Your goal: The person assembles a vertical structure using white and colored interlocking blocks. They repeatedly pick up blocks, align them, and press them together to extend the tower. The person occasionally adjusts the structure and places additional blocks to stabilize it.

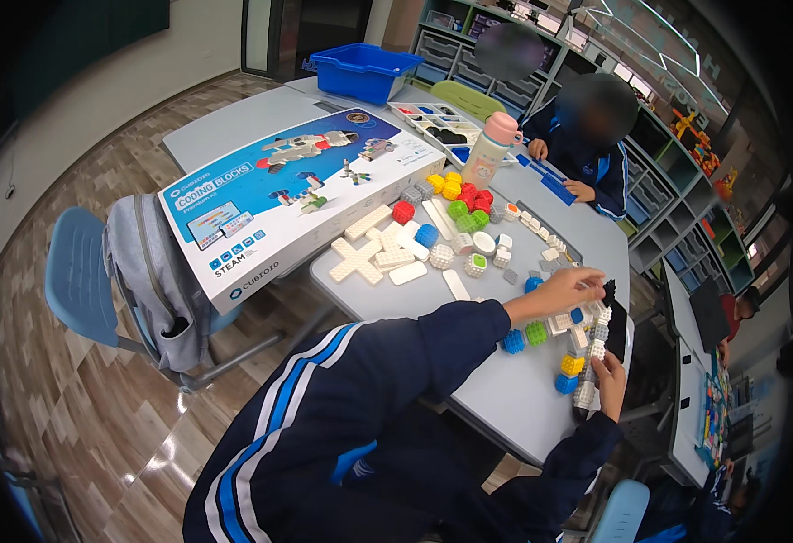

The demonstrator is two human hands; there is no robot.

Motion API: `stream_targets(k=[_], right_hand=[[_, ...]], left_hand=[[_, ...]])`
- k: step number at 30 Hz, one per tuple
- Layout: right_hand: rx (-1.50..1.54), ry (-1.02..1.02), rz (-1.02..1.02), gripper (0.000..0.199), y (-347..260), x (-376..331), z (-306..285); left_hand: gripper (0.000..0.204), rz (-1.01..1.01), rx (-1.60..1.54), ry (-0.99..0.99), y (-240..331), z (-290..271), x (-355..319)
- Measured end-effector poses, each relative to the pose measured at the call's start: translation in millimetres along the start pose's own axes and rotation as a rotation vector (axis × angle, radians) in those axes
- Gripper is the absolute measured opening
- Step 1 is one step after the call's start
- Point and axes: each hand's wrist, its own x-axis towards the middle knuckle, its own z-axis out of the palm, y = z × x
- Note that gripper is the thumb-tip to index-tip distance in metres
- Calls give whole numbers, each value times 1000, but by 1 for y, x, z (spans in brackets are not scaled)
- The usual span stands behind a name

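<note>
My left hand (570,290) reaches across the grey table (496,398), fingertips pinched at the top of a small block assembly (587,348) built of white, yellow and blue cubes, beside a black piece (610,295). At the assembly's lower end, my right hand (610,373) grips its white column. A loose blue cube (513,341) and a green cube (536,332) lie just under my left wrist. Both my sleeves are dark navy.
A big blue-and-white kit box (297,195) overhangs the table's left side. White plates (371,255) and coloured cubes (462,204) lie mid-table, with a pink-lidded bottle (491,149), sorting tray (433,122) and blue bin (365,71) beyond. Another person (587,136) sits opposite. A grey backpack (157,271) hangs on a blue chair.
</note>
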Motion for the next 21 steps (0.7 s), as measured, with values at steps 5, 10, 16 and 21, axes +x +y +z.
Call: stream_targets(k=[5, 10, 16, 21], right_hand=[[-4, -12, 115, 39, 10, 3, 7], [6, -32, 67, 38, 24, 8, 9], [3, -1, 3, 37, 41, 14, 11], [-161, 34, -155, 32, 41, 13, 11]], left_hand=[[45, -60, 156, 160, -10, -31, 5], [39, -233, 154, 135, -38, -36, 1], [31, -131, 328, 142, -56, -34, -7], [28, -109, 365, 127, -52, -32, -8]])
